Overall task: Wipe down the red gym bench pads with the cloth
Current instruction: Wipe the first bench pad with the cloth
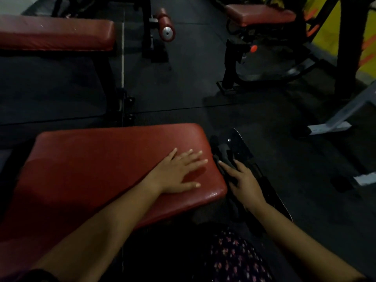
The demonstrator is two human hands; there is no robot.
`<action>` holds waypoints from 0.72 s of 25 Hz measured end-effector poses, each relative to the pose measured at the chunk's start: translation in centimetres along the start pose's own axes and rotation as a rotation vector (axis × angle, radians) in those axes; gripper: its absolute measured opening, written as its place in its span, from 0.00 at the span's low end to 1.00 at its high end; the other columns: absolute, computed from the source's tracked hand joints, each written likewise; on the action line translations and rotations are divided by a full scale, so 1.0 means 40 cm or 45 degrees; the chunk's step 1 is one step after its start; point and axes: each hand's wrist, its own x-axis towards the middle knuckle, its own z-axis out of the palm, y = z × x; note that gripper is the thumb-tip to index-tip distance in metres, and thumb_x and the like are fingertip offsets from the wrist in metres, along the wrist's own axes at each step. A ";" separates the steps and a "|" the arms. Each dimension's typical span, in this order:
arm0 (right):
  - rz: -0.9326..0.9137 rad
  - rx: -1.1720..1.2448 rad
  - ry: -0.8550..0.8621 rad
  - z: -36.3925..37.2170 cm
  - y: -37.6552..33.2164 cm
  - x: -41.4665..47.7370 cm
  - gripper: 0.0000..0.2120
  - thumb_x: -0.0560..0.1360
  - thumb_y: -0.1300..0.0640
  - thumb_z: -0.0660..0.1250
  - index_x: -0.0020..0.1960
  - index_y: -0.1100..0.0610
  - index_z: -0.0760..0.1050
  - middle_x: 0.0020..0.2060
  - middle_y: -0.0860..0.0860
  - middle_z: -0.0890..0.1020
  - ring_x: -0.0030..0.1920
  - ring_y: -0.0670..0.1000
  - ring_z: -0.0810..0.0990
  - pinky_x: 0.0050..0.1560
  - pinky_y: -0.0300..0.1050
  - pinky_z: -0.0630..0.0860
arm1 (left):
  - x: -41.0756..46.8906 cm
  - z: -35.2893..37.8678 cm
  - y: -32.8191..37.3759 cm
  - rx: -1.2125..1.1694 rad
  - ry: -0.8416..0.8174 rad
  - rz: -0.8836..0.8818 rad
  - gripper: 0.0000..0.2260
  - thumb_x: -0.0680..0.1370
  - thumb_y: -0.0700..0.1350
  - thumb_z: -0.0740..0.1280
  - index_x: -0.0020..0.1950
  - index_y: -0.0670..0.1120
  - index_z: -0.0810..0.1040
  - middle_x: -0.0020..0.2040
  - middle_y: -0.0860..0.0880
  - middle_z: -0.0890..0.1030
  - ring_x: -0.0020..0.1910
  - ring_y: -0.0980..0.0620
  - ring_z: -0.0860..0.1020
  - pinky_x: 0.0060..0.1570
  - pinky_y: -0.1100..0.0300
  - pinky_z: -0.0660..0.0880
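Note:
A wide red bench pad point(97, 165) fills the lower left of the head view. My left hand point(180, 171) lies flat on its right end, fingers spread, holding nothing. Just off the pad's right edge, my right hand point(243, 182) presses a dark cloth point(223, 154) against the side of the pad. The cloth hangs down beside a black metal frame part point(240, 146). A second red pad point(55, 33) sits at the upper left and a third red pad point(260, 14) at the upper right.
A red roller pad point(165, 22) with a metal end cap stands at top centre. Black machine frames point(232, 66) and a grey steel foot point(333, 125) stand on the dark rubber floor point(183, 88). A yellow wall is at the far right.

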 end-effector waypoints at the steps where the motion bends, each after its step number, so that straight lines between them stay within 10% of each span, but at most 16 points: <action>1: -0.022 -0.115 0.034 0.005 -0.009 -0.035 0.40 0.70 0.67 0.70 0.74 0.39 0.62 0.71 0.59 0.69 0.63 0.62 0.72 0.53 0.54 0.77 | -0.038 0.008 -0.005 0.051 -0.005 -0.003 0.33 0.73 0.70 0.44 0.78 0.63 0.47 0.80 0.58 0.47 0.78 0.57 0.45 0.75 0.47 0.39; 3: -0.209 -0.380 0.168 0.000 0.007 -0.150 0.34 0.71 0.61 0.70 0.73 0.42 0.64 0.69 0.59 0.69 0.56 0.64 0.72 0.41 0.55 0.79 | -0.091 0.010 -0.018 0.051 0.078 -0.165 0.33 0.73 0.70 0.44 0.77 0.63 0.46 0.80 0.56 0.50 0.79 0.54 0.47 0.75 0.45 0.39; 6: -0.533 -0.627 0.260 -0.021 0.055 -0.245 0.16 0.81 0.47 0.59 0.68 0.47 0.70 0.70 0.53 0.69 0.56 0.66 0.77 0.51 0.60 0.78 | -0.091 0.008 -0.026 0.036 0.066 -0.298 0.36 0.72 0.71 0.43 0.79 0.62 0.48 0.80 0.56 0.51 0.79 0.53 0.47 0.76 0.42 0.41; 18: -1.676 -0.981 0.177 -0.093 -0.010 -0.079 0.17 0.81 0.54 0.61 0.68 0.56 0.72 0.74 0.48 0.60 0.61 0.58 0.71 0.50 0.59 0.75 | -0.093 0.011 -0.036 -0.055 0.127 -0.279 0.30 0.78 0.66 0.56 0.78 0.60 0.56 0.80 0.55 0.54 0.79 0.54 0.49 0.76 0.46 0.41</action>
